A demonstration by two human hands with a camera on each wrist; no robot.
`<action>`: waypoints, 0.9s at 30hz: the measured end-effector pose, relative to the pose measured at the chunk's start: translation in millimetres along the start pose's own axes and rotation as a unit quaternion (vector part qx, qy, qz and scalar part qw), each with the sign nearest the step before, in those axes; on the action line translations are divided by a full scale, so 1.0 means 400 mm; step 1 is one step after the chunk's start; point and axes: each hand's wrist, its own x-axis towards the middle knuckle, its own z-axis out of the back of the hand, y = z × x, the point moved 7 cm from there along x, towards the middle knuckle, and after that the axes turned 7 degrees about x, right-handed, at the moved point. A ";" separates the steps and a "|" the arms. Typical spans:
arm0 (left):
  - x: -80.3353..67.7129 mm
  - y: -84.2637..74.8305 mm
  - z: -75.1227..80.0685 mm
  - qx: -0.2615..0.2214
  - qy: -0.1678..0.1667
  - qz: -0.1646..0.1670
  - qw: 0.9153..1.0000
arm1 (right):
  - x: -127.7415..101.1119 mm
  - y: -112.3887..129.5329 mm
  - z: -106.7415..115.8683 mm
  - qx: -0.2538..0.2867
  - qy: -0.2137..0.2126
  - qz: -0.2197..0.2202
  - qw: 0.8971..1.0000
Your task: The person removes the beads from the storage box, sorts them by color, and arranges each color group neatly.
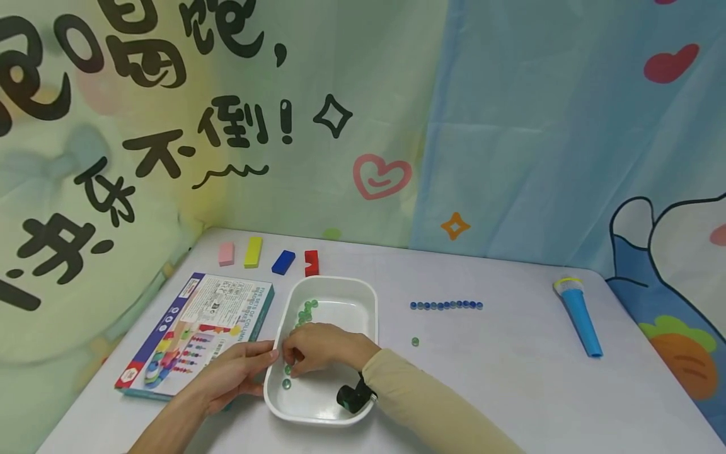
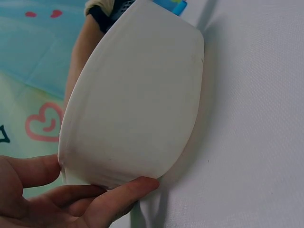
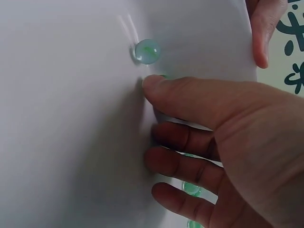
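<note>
On my head view, the left hand (image 1: 241,372) holds the left side of the white tray (image 1: 351,318) on the desk (image 1: 510,384), and the right hand (image 1: 317,347) reaches down inside it, bent toward the left wall. Green marbles (image 1: 308,306) lie along that wall, some above the right hand, others by and below its fingertips. To the right of the tray I have a straight row of blue marbles (image 1: 446,305), with a lone green marble (image 1: 415,342) near it on the desk. The printed box (image 1: 232,302) lies just left of the tray; behind them are a pink block (image 1: 226,254), a yellow block (image 1: 253,252), a blue block (image 1: 283,262) and a red block (image 1: 311,263). A blue toy microphone (image 1: 584,321) lies far to the right. My left wrist view shows the left fingers pinching the tray, thumb at the rim and the others against the outer wall. On my right wrist view, the fingers are bent and partly spread; the thumb tip covers most of one green marble, and I can't tell whether it is gripped. Another marble sits apart, just beyond the thumb.
</note>
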 end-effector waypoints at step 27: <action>-0.005 0.012 0.009 0.018 -0.034 0.036 0.999 | -0.385 -0.290 0.260 0.064 -0.181 -0.044 0.980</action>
